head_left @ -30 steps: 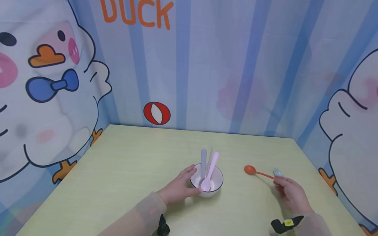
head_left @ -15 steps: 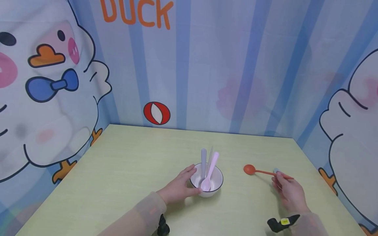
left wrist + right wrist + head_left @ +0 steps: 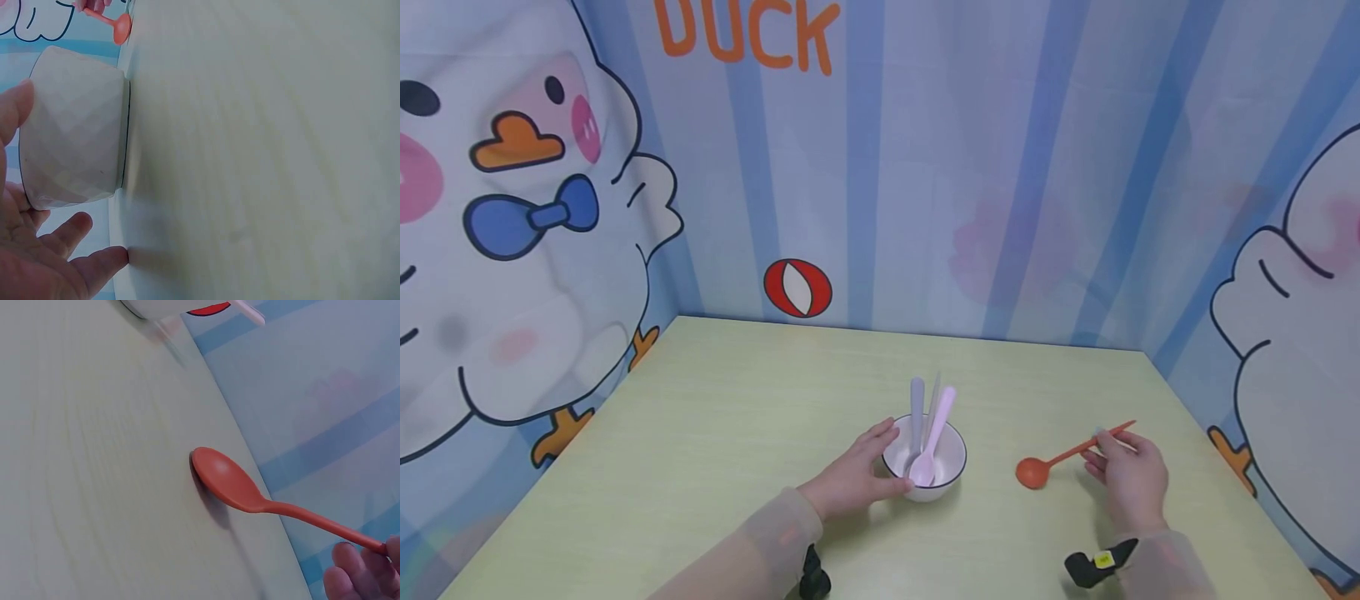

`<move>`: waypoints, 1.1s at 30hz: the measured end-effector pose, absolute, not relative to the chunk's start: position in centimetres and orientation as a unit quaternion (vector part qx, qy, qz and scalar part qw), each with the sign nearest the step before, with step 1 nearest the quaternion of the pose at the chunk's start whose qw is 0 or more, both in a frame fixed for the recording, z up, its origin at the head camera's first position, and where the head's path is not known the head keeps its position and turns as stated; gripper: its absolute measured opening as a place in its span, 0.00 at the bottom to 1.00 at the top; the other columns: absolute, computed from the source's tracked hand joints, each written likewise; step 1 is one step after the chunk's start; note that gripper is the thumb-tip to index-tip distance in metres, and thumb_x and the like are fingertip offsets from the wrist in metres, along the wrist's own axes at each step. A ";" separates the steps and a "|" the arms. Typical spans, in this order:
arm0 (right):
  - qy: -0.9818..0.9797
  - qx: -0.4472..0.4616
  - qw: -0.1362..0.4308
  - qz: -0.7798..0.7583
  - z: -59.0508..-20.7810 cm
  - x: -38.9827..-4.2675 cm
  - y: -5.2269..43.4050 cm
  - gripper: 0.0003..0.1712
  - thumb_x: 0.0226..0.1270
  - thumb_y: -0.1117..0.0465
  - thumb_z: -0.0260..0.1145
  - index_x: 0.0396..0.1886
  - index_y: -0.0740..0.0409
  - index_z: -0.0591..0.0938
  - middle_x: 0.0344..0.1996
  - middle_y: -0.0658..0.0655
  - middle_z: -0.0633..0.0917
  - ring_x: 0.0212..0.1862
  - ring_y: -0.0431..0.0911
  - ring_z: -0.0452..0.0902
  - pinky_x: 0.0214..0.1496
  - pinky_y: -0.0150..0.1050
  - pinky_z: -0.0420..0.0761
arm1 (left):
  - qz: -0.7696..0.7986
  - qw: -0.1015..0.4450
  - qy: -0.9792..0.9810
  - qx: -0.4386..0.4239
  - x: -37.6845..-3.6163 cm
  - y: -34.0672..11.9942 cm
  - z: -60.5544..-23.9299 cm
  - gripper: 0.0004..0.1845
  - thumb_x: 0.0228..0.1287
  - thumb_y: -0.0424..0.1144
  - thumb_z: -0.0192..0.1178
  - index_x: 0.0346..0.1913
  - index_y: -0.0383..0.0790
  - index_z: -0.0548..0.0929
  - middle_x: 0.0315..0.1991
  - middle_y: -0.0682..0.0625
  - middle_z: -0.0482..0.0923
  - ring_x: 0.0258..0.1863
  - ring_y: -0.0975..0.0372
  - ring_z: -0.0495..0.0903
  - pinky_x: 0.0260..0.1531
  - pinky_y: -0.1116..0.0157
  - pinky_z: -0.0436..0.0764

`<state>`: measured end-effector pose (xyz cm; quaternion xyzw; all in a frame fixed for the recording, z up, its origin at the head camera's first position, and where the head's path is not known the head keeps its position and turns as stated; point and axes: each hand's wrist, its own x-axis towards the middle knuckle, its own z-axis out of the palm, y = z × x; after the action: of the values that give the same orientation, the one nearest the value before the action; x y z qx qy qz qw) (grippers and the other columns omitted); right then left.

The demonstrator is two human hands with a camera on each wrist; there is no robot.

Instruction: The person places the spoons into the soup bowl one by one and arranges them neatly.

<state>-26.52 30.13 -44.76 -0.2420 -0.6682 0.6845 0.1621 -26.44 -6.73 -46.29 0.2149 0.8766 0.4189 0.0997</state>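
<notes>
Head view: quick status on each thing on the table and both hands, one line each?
Bowl: upright on the table, three spoons inside.
Pink spoon: leaning in the bowl, handle up.
Orange spoon: tilted, head low by the table, handle raised.
Left hand: resting against the bowl's side.
Right hand: pinching the orange spoon's handle.
</notes>
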 end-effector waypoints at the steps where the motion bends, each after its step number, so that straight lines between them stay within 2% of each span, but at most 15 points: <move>1: -0.671 -0.237 0.163 0.683 -44.7 -26.5 30.0 0.26 0.69 0.54 0.63 0.57 0.63 0.67 0.28 0.43 0.81 0.29 0.39 0.85 0.35 0.34 0.84 | 0.419 0.100 0.876 0.214 -26.4 -6.7 -46.3 0.47 0.58 0.58 0.65 0.75 0.42 0.57 0.77 0.54 0.45 0.75 0.56 0.44 0.69 0.48 0.53; 4: -0.664 -0.229 0.166 0.692 -44.6 -26.5 29.7 0.20 0.69 0.55 0.63 0.51 0.60 0.67 0.29 0.45 0.81 0.28 0.41 0.85 0.35 0.37 0.84 | 0.421 0.102 0.876 0.214 -26.5 -6.7 -46.3 0.47 0.58 0.58 0.65 0.75 0.42 0.57 0.77 0.53 0.44 0.75 0.55 0.44 0.69 0.48 0.53; 11: -0.658 -0.236 0.158 0.698 -44.3 -26.5 28.8 0.29 0.70 0.55 0.61 0.62 0.64 0.62 0.36 0.50 0.81 0.30 0.43 0.86 0.37 0.38 0.84 | 0.420 0.101 0.876 0.214 -26.3 -6.7 -46.1 0.47 0.58 0.58 0.65 0.75 0.42 0.57 0.77 0.54 0.45 0.75 0.56 0.44 0.69 0.48 0.53; 20: -0.611 -0.221 0.162 0.742 -43.2 -27.1 27.7 0.19 0.66 0.53 0.66 0.50 0.51 0.68 0.37 0.50 0.82 0.32 0.46 0.86 0.38 0.39 0.84 | 0.418 0.100 0.878 0.211 -26.5 -6.7 -46.4 0.47 0.58 0.59 0.65 0.75 0.43 0.57 0.77 0.54 0.45 0.75 0.56 0.44 0.69 0.48 0.53; 33: -0.571 -0.195 0.160 0.781 -40.5 -28.2 25.4 0.22 0.64 0.51 0.67 0.52 0.51 0.69 0.46 0.57 0.78 0.34 0.46 0.86 0.38 0.38 0.83 | 0.422 0.101 0.876 0.212 -26.4 -6.7 -46.2 0.47 0.59 0.58 0.65 0.75 0.42 0.57 0.77 0.54 0.44 0.75 0.55 0.44 0.69 0.47 0.53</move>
<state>-28.18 25.38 -40.47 -0.1950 -0.5712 0.7810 0.1602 -26.38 -6.67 -46.21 0.2122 0.8755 0.4220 0.1015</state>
